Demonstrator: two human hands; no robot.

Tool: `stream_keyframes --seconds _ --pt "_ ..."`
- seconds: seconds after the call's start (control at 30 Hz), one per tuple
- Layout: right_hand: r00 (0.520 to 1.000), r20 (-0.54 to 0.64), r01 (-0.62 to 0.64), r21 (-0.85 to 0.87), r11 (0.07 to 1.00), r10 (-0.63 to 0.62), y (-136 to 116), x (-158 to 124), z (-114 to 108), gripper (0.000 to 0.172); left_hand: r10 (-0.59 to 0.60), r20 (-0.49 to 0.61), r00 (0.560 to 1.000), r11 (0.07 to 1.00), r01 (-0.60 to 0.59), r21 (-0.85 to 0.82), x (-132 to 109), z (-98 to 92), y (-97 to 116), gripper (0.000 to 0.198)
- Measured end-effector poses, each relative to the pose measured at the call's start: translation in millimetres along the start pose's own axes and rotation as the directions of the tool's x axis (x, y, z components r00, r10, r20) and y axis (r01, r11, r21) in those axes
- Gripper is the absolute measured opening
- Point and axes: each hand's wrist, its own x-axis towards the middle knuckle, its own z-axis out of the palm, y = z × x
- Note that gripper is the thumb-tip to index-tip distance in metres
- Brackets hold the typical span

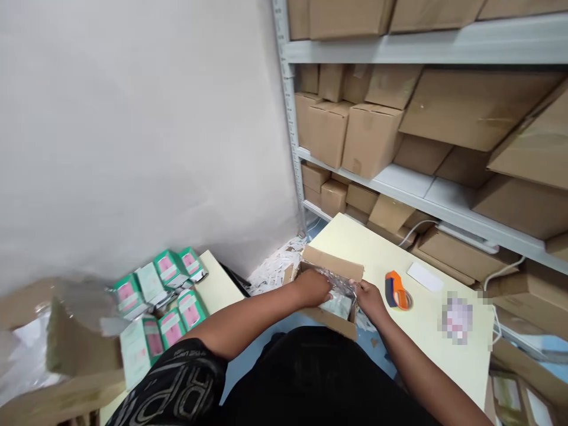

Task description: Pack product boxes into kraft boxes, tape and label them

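A small open cardboard box (331, 319) stands in front of my body, its flaps folded outward. Inside lies clear plastic wrapping (341, 284), with a pale item (336, 306) under it that I cannot make out. My left hand (315, 288) reaches over the box's left side, fingers curled on the plastic. At the right edge, my right hand (368, 297) pinches the other end of this wrapping. To the right, an orange and blue tape dispenser (394, 290) rests on the cream table (355, 242).
Several green and pink boxes (168, 267) sit on the left table. A large carton (84, 384) holding plastic is at far left. Beyond the right table, metal shelving (426, 44) carries brown cartons. A white box (423, 276) lies near the tape dispenser. Paper scraps (275, 266) cover the floor.
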Motion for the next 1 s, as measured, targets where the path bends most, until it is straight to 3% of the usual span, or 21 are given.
stream_keyframes --seconds 0.17,0.3,0.37,0.47,0.57,0.7,0.77,0.9,1.0 --pt "0.996 -0.088 -0.021 0.079 0.997 0.028 30.8 12.6 -29.7 0.044 0.119 -0.064 0.991 0.993 -0.117 0.03 31.0 -44.8 -4.2 0.038" --pt "0.983 -0.176 -0.033 0.081 0.996 0.047 50.1 32.1 -42.2 0.036 0.16 -0.236 0.958 0.986 -0.144 0.085 62.5 -60.2 -19.5 0.028" --pt "0.975 -0.21 -0.056 0.085 0.995 0.073 55.5 47.3 -43.9 0.033 0.282 -0.269 0.921 0.959 -0.274 0.067 85.6 -55.0 -31.8 0.039" --pt "0.954 -0.26 -0.134 0.076 0.988 0.149 60.6 74.3 -40.6 0.036 0.423 -0.129 0.897 0.9 -0.432 -0.05 128.9 -35.9 -56.5 0.059" --pt "0.918 -0.297 -0.255 0.064 0.965 0.262 64.4 101.3 -32.6 0.046 0.41 0.147 0.9 0.906 -0.384 -0.177 174.0 -14.0 -84.7 0.069" --pt "0.875 -0.338 -0.345 0.064 0.936 0.346 67.8 131.0 -23.1 0.05 0.372 0.387 0.843 0.926 -0.308 -0.218 222.4 5.1 -114.9 0.079" --pt "0.853 -0.358 -0.38 0.072 0.922 0.38 69.3 141.5 -22.2 0.05 0.397 0.396 0.828 0.917 -0.344 -0.199 240.7 11.5 -123.1 0.08" --pt "0.815 -0.402 -0.424 0.075 0.902 0.417 66.8 146.1 -27.6 0.043 0.41 0.323 0.853 0.912 -0.379 -0.156 268.4 27.1 -126.3 0.062" --pt "0.765 -0.604 -0.354 -0.105 0.929 0.224 52.7 134.3 -28.3 0.033 0.366 0.346 0.864 0.93 -0.324 -0.173 281.7 40.9 -123.1 0.05"
